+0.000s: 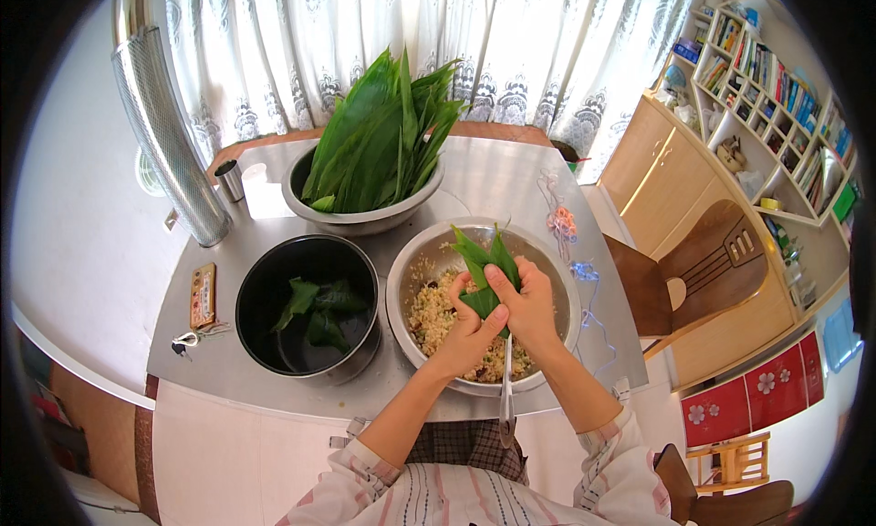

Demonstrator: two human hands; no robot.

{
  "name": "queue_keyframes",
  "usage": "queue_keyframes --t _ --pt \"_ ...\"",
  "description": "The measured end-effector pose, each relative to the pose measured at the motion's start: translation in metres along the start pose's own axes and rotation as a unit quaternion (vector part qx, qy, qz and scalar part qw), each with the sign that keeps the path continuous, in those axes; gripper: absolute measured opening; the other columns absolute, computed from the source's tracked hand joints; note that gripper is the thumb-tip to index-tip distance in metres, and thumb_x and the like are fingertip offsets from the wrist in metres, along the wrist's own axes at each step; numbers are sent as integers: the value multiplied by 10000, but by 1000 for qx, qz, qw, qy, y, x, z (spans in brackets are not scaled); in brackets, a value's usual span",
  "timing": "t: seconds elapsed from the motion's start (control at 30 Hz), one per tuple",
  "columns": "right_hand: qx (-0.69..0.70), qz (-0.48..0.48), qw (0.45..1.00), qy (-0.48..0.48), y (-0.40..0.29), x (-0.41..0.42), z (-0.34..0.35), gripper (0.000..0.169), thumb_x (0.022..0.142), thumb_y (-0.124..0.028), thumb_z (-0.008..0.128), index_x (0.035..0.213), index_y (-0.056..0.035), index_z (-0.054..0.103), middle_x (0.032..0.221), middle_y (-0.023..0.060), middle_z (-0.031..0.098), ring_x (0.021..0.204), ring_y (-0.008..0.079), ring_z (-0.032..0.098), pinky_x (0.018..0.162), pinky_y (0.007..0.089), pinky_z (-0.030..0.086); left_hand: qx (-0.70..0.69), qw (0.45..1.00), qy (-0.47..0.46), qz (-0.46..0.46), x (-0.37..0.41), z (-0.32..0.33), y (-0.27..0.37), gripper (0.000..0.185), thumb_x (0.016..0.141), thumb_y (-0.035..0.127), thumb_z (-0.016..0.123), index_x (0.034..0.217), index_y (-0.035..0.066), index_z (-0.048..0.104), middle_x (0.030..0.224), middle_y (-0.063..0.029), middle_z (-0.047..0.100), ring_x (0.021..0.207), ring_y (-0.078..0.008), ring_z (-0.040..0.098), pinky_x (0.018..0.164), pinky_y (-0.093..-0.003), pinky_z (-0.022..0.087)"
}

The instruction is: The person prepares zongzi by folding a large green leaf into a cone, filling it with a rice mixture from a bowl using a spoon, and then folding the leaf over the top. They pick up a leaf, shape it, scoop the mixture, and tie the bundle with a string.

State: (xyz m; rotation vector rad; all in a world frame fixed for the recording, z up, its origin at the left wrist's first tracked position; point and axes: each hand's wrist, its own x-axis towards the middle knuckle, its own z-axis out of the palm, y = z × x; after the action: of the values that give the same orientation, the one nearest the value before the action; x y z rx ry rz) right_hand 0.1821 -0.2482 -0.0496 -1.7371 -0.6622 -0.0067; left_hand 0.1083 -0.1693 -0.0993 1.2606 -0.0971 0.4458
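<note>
Both hands meet over a stainless steel bowl [404, 321] that holds rice mixed with dark bits [431, 307]. My left hand [469, 327] grips a folded green leaf packet [481, 300] from the left and below. My right hand [534, 303] wraps its other side, the thumb pressed on the leaf. Pointed leaf tips stick up above the fingers. What lies inside the fold is hidden. A metal spoon [507, 389] leans over the bowl's near rim, its handle toward me. Left of the bowl stands a dark pot [246, 321] with leaf-wrapped pieces [325, 314] inside.
A basin [363, 218] of long green leaves [376, 136] stands at the back of the metal table [226, 348]. Orange string [562, 223] and blue string [585, 271] lie at the right. A metal cup [230, 180], a phone [202, 295] and a stovepipe [168, 136] are left.
</note>
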Motion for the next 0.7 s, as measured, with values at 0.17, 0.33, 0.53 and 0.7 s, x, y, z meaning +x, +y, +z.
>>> queue_keyframes --t 0.17,0.33,0.53,0.7 --pt "4 -28 1000 1 -3 -1 2 313 865 -328 595 821 -18 597 752 99 490 732 206 458 661 333 367 54 997 -19 -45 3 -6 4 492 956 257 447 1269 29 143 1221 -110 379 1081 -154 431 910 -279 372" --pt "-34 -113 993 -3 3 -4 -5 395 911 -358 516 1069 5 525 877 103 506 818 227 482 772 333 395 135 990 28 23 -1 -3 10 433 938 218 468 1213 5 210 1128 -137 469 1000 -167 494 861 -288 399" --pt "114 -28 993 10 6 -17 -28 444 897 -260 566 1234 9 463 1000 87 564 899 164 528 833 280 430 110 990 79 49 1 -4 15 409 906 166 509 1153 -24 243 1067 -171 505 956 -210 529 890 -346 393" --pt "165 -13 985 -49 1 -23 -23 307 855 -152 629 1122 -8 586 1043 66 588 884 119 555 782 249 453 239 949 88 185 7 1 7 425 864 135 562 1127 -24 268 1104 -189 462 1063 -286 466 1017 -468 249"
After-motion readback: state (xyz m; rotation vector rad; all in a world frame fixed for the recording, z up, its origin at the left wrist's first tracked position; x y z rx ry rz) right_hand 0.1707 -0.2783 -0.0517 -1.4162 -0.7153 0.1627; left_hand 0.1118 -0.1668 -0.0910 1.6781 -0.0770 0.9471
